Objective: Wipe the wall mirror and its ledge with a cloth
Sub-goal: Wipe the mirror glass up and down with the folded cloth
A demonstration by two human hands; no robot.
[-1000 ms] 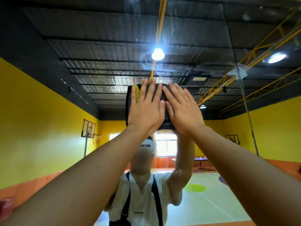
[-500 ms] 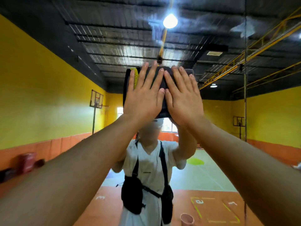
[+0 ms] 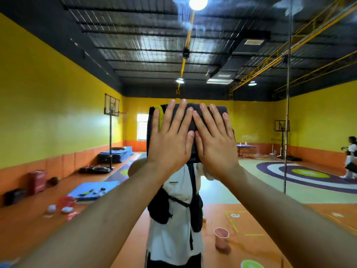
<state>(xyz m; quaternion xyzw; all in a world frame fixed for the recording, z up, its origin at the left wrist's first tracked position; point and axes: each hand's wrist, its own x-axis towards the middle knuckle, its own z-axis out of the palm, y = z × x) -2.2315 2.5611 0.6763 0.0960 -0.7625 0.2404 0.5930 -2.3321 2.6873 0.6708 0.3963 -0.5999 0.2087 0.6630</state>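
The wall mirror (image 3: 251,55) fills the view and reflects a gym hall and a person in a white shirt. A folded dark grey cloth (image 3: 150,128) with a yellow-green patch lies flat against the glass at about head height. My left hand (image 3: 170,140) and my right hand (image 3: 214,140) press side by side on the cloth, palms flat and fingers spread upward. Both arms reach straight out to the glass. The cloth covers the reflected head. The ledge is not in view.
A vertical seam (image 3: 287,113) divides the mirror panels to the right of my hands. Reflected in the glass are a pink cup (image 3: 221,238) on the orange floor, blue mats, basketball stands and another person (image 3: 350,157) at the far right.
Both hands have slid the cloth down the glass from near the reflected ceiling to head height. My view has tilted down, showing more floor.
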